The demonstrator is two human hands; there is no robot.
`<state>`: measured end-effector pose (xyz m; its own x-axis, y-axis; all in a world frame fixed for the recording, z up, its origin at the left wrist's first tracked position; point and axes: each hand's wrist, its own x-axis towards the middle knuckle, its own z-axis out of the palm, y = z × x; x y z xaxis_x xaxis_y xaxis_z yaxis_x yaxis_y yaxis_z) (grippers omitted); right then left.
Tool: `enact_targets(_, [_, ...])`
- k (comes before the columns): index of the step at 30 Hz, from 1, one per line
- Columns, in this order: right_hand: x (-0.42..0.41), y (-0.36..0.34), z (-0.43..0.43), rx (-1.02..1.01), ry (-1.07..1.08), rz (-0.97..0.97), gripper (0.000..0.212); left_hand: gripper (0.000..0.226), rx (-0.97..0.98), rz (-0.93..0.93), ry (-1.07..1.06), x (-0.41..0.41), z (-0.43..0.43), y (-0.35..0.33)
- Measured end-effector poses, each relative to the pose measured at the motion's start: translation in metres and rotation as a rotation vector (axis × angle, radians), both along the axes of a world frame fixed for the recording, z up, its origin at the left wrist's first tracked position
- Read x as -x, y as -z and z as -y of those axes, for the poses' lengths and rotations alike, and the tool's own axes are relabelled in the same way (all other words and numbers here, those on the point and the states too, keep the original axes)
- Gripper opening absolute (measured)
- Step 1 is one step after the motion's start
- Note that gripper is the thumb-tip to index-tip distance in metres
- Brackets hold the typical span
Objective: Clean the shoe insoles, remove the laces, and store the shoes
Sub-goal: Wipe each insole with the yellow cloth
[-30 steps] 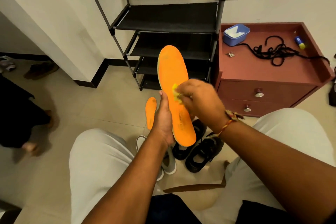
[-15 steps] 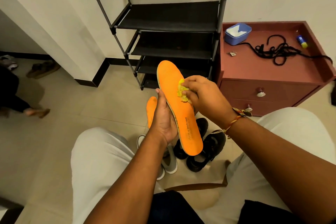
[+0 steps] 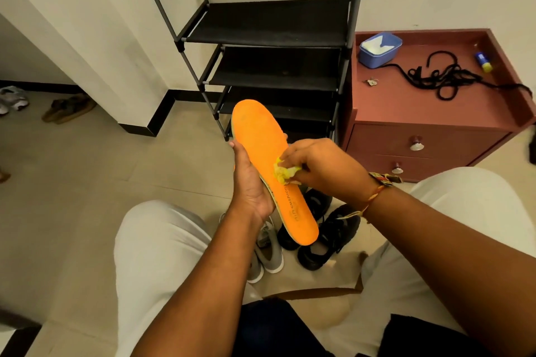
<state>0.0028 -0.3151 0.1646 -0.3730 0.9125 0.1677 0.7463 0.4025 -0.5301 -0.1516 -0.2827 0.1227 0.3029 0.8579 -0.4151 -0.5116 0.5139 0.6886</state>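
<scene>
- Orange insole (image 3: 256,133) is held up in front of the knees, above the floor, with its toe end pointing away and towards the shoe rack (image 3: 275,29).
- The left hand (image 3: 251,185) grips the insole from its left edge at mid-length, thumb up along the rim and fingers wrapped behind it.
- The right hand (image 3: 319,165) has its fingers bunched on a crumpled yellow cloth (image 3: 285,171) and presses it onto the insole's top face near the middle.
- Step in hand, as I judge it: cleaning the insoles, partway along this one.
- The next move likely calls for drawing the cloth along the toe and heel stretches while the left hand braces against the push. The foam will bend if it is pressed without support.
- No second insole is in view.
- Writing: grey print runs along the heel half. "cushion" is readable and the word before it looks like "air". No other brand can be made out.
- Black shoes (image 3: 329,236) lie on the floor directly below the insole, with a grey pair (image 3: 268,251) just beside them on the left. I cannot tell whether any of them has laces in.
- Black laces (image 3: 443,80) lie tangled on the surface of a reddish cabinet (image 3: 406,107) to the right of the rack, so removing the laces looks at least partly done.
- A blue tub (image 3: 380,48) and a small blue-and-yellow tube (image 3: 483,61) sit on the same surface. Any label on the tube is too small to read.
- The rack shelves hold no shoes, so storing is not yet begun.
</scene>
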Motion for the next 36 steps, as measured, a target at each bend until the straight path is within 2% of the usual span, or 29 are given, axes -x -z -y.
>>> enact_targets(4, [0.006, 0.005, 0.007, 0.094, -0.044, -0.070, 0.026, 0.101, 0.037, 0.058, -0.034, 0.006, -0.004, -0.005])
enact_targets(7, [0.009, 0.007, 0.008, 0.045, -0.022, 0.008, 0.025, 0.092, 0.034, 0.004, -0.032, 0.000, 0.003, -0.005])
enact_targets(11, [-0.003, 0.002, -0.006, -0.081, 0.168, 0.042, 0.027, 0.087, 0.048, -0.035, 0.099, -0.015, 0.021, -0.006])
enact_targets(15, [-0.009, -0.001, -0.010, -0.081, 0.299, 0.053, 0.031, 0.086, 0.048, 0.016, 0.173, -0.016, 0.026, -0.006])
enact_targets(19, [0.000, 0.001, -0.003, -0.010, 0.327, 0.034, 0.039, 0.078, 0.051, -0.007, 0.149, -0.012, 0.022, -0.004])
enact_targets(23, [0.013, -0.002, 0.004, 0.181, 0.303, 0.015, 0.055, 0.077, 0.064, 0.035, 0.108, -0.007, 0.018, -0.003])
enact_targets(31, [0.014, 0.005, 0.008, 0.125, 0.385, -0.243, 0.029, 0.065, 0.026, 0.004, 0.113, -0.005, 0.016, -0.007])
enact_targets(36, [0.026, 0.003, 0.013, 0.018, 0.285, -0.275, 0.019, 0.053, -0.002, 0.001, 0.109, -0.009, 0.019, -0.011])
